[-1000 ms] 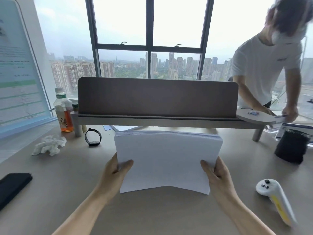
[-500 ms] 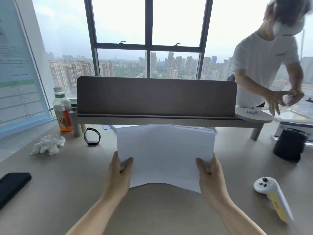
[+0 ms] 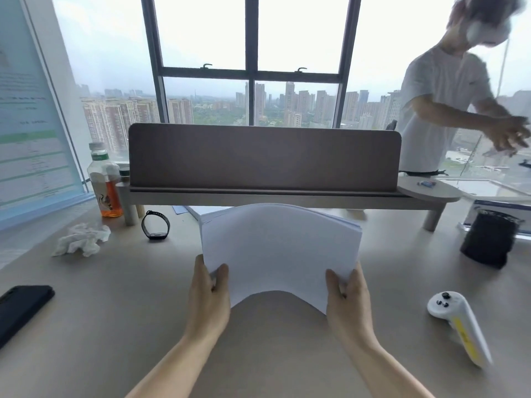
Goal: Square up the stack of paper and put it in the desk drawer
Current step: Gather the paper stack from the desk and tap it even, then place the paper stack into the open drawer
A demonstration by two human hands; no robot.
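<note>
A thick stack of white paper (image 3: 280,248) is held above the beige desk (image 3: 129,311), bowed upward in the middle so its near edge arches. My left hand (image 3: 209,294) grips the stack's near left corner, thumb on top. My right hand (image 3: 346,297) grips the near right corner the same way. The sheets at the far right edge are slightly fanned. No drawer is in view.
A brown divider shelf (image 3: 264,159) stands behind the paper. A tea bottle (image 3: 104,185), a smartwatch (image 3: 155,225) and a crumpled tissue (image 3: 82,239) lie left, a black phone (image 3: 20,308) at the left edge. A white controller (image 3: 459,323) and a black cylinder (image 3: 488,239) lie right. A person (image 3: 448,110) stands at the back right.
My hands have pushed inward, so the flat upright stack now bows upward in the middle. The person at the back right has straightened and raised both hands.
</note>
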